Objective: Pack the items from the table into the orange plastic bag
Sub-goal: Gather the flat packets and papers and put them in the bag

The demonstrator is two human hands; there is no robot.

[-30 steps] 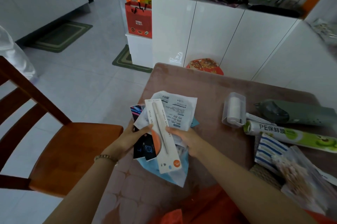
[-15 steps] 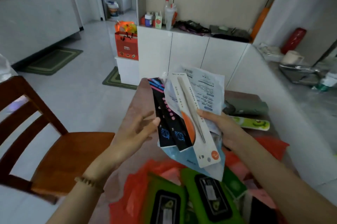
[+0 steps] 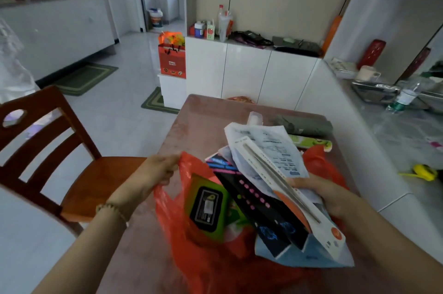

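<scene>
The orange plastic bag (image 3: 172,217) lies open on the brown table (image 3: 203,121) in front of me. My left hand (image 3: 158,169) pinches its left rim and holds the mouth apart. My right hand (image 3: 328,195) grips a stack of flat packets (image 3: 268,188): a white box with a long utensil, a black box with pink dots, and white and pale blue pouches. The stack tilts down over the bag's mouth, its lower end at the opening. A green wet-wipe pack (image 3: 206,207) stands inside the bag.
Behind the stack on the table lie a grey folded umbrella (image 3: 304,123), a green-printed cling-film box (image 3: 311,144) and a clear lint-roller case (image 3: 255,117). A wooden chair (image 3: 60,150) stands at the table's left. White cabinets rise behind, and a counter runs along the right.
My left hand let go of the stack and took hold of the bag's rim. My right hand lowered the stack from chest height down to the bag's mouth.
</scene>
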